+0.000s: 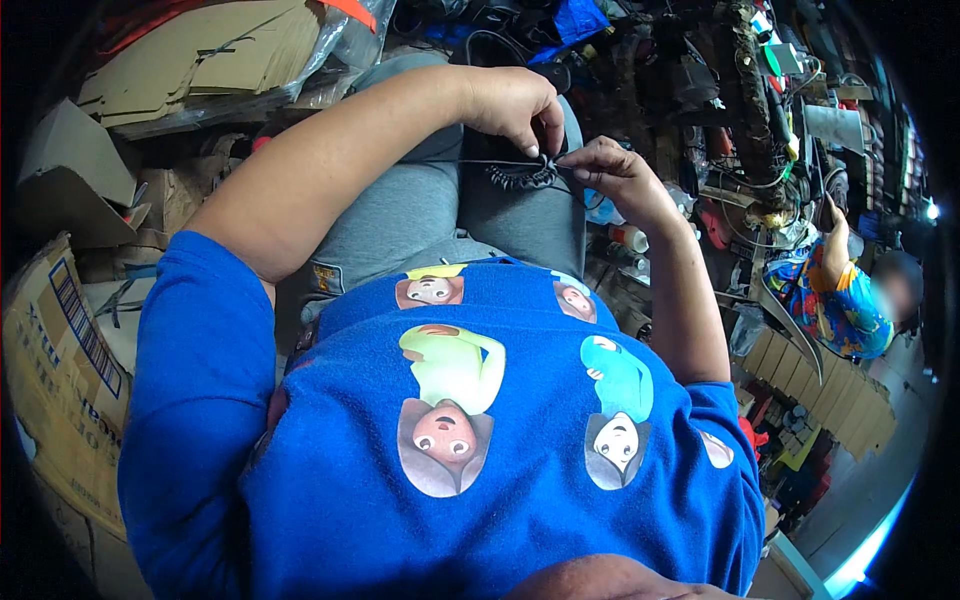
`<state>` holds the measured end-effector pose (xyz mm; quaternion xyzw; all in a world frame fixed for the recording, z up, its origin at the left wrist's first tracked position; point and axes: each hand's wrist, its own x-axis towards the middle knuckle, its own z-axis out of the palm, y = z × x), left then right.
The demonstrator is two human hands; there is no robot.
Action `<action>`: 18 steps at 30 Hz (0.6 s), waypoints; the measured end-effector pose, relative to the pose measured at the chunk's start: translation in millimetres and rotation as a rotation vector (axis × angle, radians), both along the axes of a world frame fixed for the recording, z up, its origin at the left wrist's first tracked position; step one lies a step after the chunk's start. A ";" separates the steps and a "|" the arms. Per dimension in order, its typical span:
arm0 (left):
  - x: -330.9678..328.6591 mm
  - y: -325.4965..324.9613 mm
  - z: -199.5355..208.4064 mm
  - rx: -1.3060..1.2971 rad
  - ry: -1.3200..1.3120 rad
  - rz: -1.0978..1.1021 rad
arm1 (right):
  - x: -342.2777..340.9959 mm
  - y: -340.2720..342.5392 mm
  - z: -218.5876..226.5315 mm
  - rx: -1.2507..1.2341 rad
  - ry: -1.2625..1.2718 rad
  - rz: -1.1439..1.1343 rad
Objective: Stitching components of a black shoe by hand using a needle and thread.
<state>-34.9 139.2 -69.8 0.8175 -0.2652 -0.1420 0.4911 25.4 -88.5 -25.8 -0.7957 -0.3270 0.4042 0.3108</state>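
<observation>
Over my lap, my left hand [512, 108] reaches down with thumb and fingers pinched at a pale knot-like spot on a bundle of dark, curly cord [520, 177]. From the other side my right hand [622, 178] pinches the end of a thin strand at the same spot, thumb against forefinger. A thin grey strand [480, 161] runs leftward from the bundle across my thigh. The bundle lies against my grey trousers [385, 205], its small loops hanging in a row. Its exact kind is too small to tell.
Stacked flat cardboard [205, 70] lies at the far left, with an open carton [70, 180] and a large printed box [60, 370] nearer. Cluttered tools and cables fill the far right. Another person in a colourful shirt [840, 305] is at the right. A white bottle [628, 237] lies beside my right forearm.
</observation>
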 end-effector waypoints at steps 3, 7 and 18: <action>1.6 -6.2 3.6 0.020 0.028 0.051 | 10.1 -7.0 -11.2 0.063 0.087 0.039; 3.6 -6.2 2.9 0.011 0.054 0.054 | 13.8 -7.4 -18.5 0.082 0.191 -0.020; -51.4 -13.1 8.9 0.298 -0.536 0.567 | -25.8 6.6 1.9 0.121 -0.313 -0.005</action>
